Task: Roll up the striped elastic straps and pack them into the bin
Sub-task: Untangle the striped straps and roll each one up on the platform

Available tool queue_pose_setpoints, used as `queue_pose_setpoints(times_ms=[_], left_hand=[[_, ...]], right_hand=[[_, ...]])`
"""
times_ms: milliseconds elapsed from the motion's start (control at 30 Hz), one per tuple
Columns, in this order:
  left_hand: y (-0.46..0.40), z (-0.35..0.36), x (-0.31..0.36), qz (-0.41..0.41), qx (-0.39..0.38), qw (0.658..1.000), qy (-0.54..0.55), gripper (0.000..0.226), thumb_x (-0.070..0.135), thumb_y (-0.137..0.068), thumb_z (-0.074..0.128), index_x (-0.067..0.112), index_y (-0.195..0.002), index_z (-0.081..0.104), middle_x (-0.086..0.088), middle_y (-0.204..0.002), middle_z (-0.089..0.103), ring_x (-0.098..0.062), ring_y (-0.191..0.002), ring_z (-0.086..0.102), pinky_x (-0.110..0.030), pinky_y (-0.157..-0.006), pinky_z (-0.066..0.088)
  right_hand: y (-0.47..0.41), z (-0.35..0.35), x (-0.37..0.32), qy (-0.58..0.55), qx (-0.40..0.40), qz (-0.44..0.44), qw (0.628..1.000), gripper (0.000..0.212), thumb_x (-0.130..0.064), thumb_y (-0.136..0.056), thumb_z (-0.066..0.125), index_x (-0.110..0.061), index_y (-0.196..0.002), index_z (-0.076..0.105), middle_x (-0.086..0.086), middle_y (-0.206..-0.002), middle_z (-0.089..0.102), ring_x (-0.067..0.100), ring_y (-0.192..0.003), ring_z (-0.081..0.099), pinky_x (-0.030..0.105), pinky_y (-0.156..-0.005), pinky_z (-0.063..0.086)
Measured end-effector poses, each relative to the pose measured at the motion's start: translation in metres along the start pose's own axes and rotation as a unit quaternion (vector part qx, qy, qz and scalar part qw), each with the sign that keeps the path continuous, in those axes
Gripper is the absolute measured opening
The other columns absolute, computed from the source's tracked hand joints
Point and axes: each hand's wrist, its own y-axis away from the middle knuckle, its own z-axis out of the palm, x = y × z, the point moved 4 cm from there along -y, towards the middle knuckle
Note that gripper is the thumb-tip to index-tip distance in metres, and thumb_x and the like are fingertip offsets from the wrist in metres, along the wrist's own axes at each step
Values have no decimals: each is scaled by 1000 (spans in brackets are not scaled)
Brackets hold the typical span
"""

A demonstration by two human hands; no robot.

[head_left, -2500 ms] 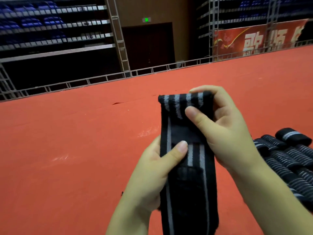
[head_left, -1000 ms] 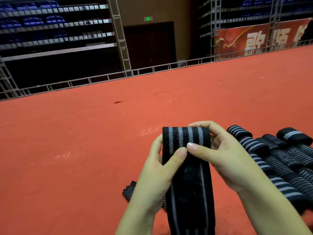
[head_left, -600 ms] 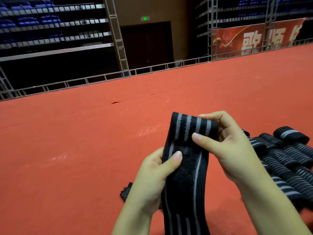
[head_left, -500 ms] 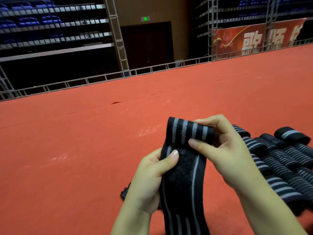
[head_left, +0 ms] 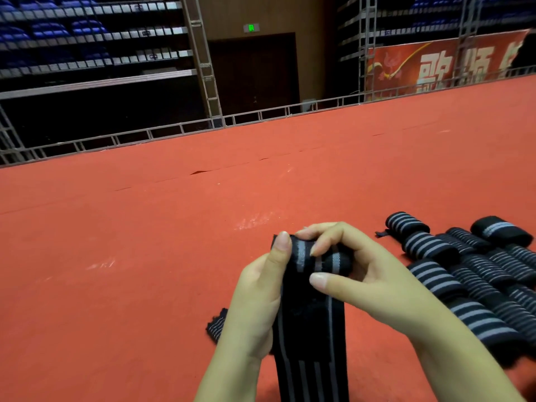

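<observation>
Top end of the strap (head_left: 311, 309) now curled over into a small first roll, flat a moment back. Pinched by left hand (head_left: 261, 300) and right hand (head_left: 365, 274) above red floor (head_left: 145, 256). Rolling barely started; no bin visible.

Open red floor ahead and to the left, rolled straps crowding the right

The red floor (head_left: 145, 242) is lying bare in front of the hands and far to the left, up to the metal railing (head_left: 174, 132). On the right, the rows of rolled straps (head_left: 464, 274) are taking the ground just beside the right hand (head_left: 374, 280). A loose strap end (head_left: 216, 329) is lying on the floor just beside the left hand (head_left: 258, 300).
</observation>
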Motion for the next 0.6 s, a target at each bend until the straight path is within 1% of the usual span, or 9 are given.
queue_pose_setpoints(times_ms=[133,200,233,300,367,433,500,533,600], left_hand=[[1,-3,-3,16,18,1000,-8,48,50,-78,67,7,-99,70,-15,-92,71,-24,-85,67,-37,-77,53],[1,-4,-4,28,33,999,-25,55,51,-76,68,13,-115,65,-8,-103,73,-20,-96,69,-37,-85,53],[3,-2,-1,31,35,998,-31,61,52,-74,69,18,-124,60,-6,-110,73,-20,-103,70,-38,-90,52],[7,1,4,44,18,998,-36,55,48,-83,70,29,-131,52,0,-111,74,-17,-104,70,-34,-90,53],[8,1,5,46,4,998,-51,51,46,-86,63,38,-133,48,7,-109,74,-13,-103,71,-30,-87,53],[8,-1,5,43,4,998,-51,54,48,-78,65,46,-130,50,7,-112,73,-15,-105,70,-33,-89,52],[7,-4,5,52,3,998,-47,58,57,-68,69,51,-123,53,7,-113,72,-17,-106,69,-37,-91,53],[7,-4,4,59,4,997,-49,56,58,-68,70,52,-121,54,8,-113,72,-17,-106,69,-39,-93,53],[7,-2,2,72,17,996,-53,47,52,-73,73,52,-117,56,8,-110,73,-19,-104,70,-44,-94,54]], right_hand=[[1,-1,1,-21,45,16,999,28,-44,-69,73,-31,-93,65,-12,-123,63,4,-120,56,21,-97,46],[1,-2,4,-28,85,32,995,37,-53,-70,69,-34,-102,65,-14,-122,64,2,-118,57,21,-95,46],[1,-2,7,-38,96,47,994,39,-53,-71,68,-37,-106,63,-13,-120,65,3,-115,59,23,-92,48],[2,1,13,-77,79,90,990,43,-52,-74,66,-43,-115,58,-11,-115,68,8,-110,63,25,-87,49],[5,6,14,-88,46,117,988,45,-54,-77,62,-53,-121,50,-12,-116,68,8,-109,64,27,-91,48],[6,10,12,-63,31,109,992,51,-56,-79,59,-58,-126,41,-18,-119,65,4,-113,61,25,-97,46],[6,12,9,-56,14,103,993,56,-53,-81,59,-54,-132,35,-26,-118,63,0,-115,59,19,-95,46],[5,12,7,-73,9,107,992,56,-47,-83,60,-52,-133,35,-26,-117,63,1,-114,60,18,-94,47],[4,8,8,-125,5,133,983,57,-35,-82,62,-49,-132,41,-15,-121,66,9,-114,62,25,-94,50]])
